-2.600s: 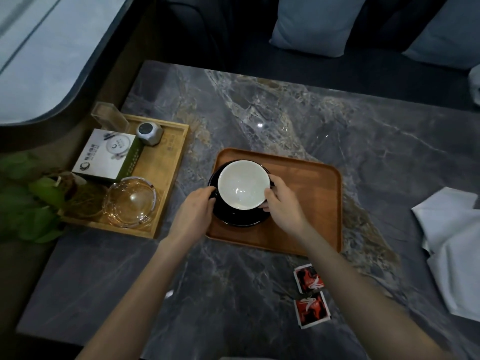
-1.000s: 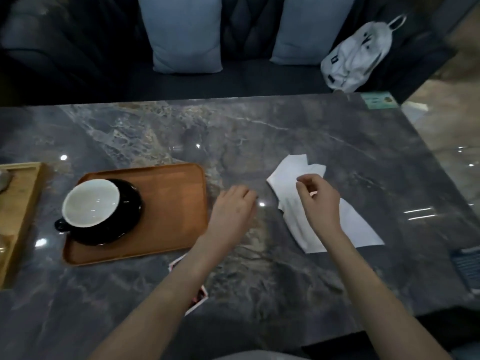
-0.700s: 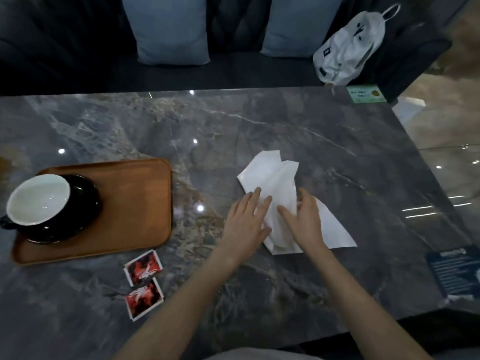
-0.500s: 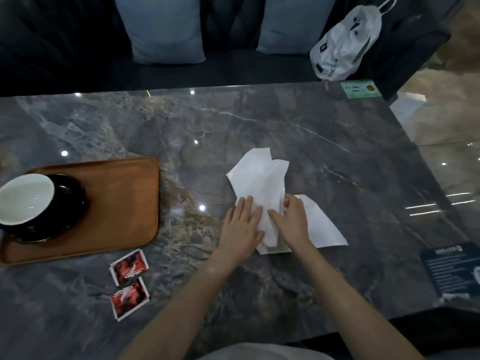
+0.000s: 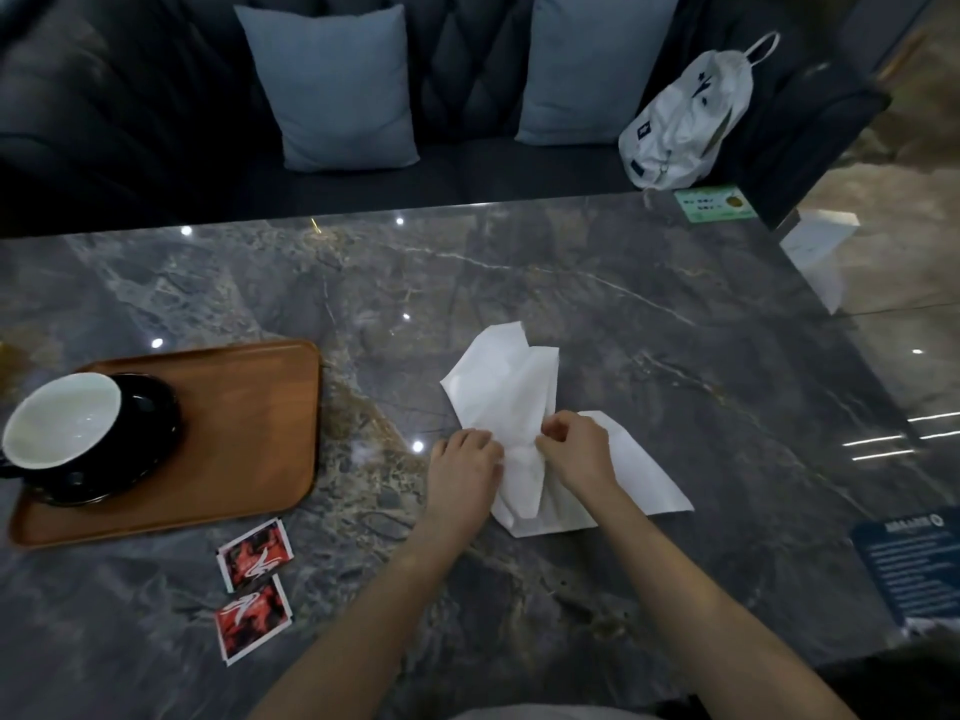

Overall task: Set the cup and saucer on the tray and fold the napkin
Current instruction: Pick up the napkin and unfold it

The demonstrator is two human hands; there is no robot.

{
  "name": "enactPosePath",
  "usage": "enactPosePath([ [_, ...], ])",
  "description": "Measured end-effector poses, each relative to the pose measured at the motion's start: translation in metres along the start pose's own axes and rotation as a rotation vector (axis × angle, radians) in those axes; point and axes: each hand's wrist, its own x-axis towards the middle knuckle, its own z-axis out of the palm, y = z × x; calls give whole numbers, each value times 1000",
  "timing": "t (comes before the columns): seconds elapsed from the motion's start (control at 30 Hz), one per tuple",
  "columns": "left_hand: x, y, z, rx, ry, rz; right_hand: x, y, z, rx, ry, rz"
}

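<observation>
Fingers curled since before, left hand (image 5: 464, 467), right hand (image 5: 576, 449) pinching napkin (image 5: 506, 387)

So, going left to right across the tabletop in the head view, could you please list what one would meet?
Cup on its saucer → wooden tray → two red sachets → left hand → right hand, both on the white napkin → green card.
</observation>
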Motion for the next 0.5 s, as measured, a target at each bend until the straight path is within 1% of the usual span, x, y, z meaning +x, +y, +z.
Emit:
enactPosePath([
  [0.03,1,0,-4,-44,-17,-7,0,-2,-2,-39,10,-32],
  [0.1,6,1,-13,-105,-102,-20,-1,-7,-6,-119,30,-96],
  [0.23,16,-2,-43,-227,-147,-61,-6,-24,-20,-247,51,-282],
  [0.3,21,-3,-62,-308,-145,18,-11,-35,-29,-290,11,-441],
  [0.37,25,-2,-81,-357,-95,149,-16,-47,-38,-335,-39,-600],
  [0.43,31,-1,-97,-348,-66,254,-22,-60,-45,-343,-49,-700],
  [0.5,36,-1,-106,-304,-78,293,-26,-69,-50,-314,-16,-769],
])
